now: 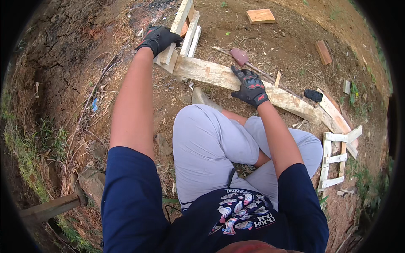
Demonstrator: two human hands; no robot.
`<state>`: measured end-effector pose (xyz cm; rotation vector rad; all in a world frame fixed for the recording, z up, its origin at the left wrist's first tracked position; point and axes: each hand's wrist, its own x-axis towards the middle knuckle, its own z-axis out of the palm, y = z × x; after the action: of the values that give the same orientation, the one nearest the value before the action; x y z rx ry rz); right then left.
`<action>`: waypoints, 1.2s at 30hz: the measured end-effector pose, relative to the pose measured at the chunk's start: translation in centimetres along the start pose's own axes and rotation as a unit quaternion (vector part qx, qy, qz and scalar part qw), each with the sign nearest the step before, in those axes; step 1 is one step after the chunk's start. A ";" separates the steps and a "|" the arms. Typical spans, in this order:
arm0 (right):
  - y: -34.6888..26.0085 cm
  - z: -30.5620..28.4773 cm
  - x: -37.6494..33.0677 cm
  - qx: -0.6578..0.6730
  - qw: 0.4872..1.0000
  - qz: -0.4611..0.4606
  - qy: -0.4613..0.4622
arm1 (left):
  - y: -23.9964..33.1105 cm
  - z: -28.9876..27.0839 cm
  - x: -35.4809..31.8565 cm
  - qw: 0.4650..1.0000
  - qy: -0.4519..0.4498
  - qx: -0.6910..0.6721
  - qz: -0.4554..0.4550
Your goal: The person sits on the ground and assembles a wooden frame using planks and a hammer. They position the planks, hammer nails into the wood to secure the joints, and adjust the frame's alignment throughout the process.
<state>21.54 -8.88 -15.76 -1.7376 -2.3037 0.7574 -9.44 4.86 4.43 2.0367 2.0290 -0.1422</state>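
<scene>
Gloves on, the left hand [159, 39] grips the wood frame [182, 31] at eleven o'clock; the right hand [251, 87] presses flat, open, holding the long plank [219, 75] steady.

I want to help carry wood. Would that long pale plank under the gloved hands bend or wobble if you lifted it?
The long plank looks thick and flat, so probably stiff, not floppy. It spans from the left hand past the right hand, so it is likely heavy and awkward. Its surface looks rough, so hardly slippery, maybe splintery.
</scene>
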 end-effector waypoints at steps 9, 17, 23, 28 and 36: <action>5.3 -9.2 -20.1 0.072 0.976 0.056 0.200 | -5.9 1.7 2.5 0.983 -0.048 -0.176 -0.021; 18.8 -8.7 -54.2 -0.012 0.783 0.594 0.185 | -3.3 2.3 2.9 0.977 -0.061 -0.202 0.017; 18.9 3.6 -53.9 0.017 0.784 0.621 -0.004 | -10.6 -0.9 3.4 0.972 0.020 -0.233 0.013; 19.1 11.0 -53.2 -0.024 0.722 0.691 0.008 | -8.8 -4.0 -7.3 0.923 0.127 -0.362 -0.015; 21.3 11.4 -50.4 -0.084 0.773 0.629 0.018 | -21.0 7.6 -21.2 0.955 0.163 -0.197 -0.152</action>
<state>50.81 -55.17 -27.16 -3.2459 -0.8577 0.5840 -29.80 -17.76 0.06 1.5732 2.3227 0.5353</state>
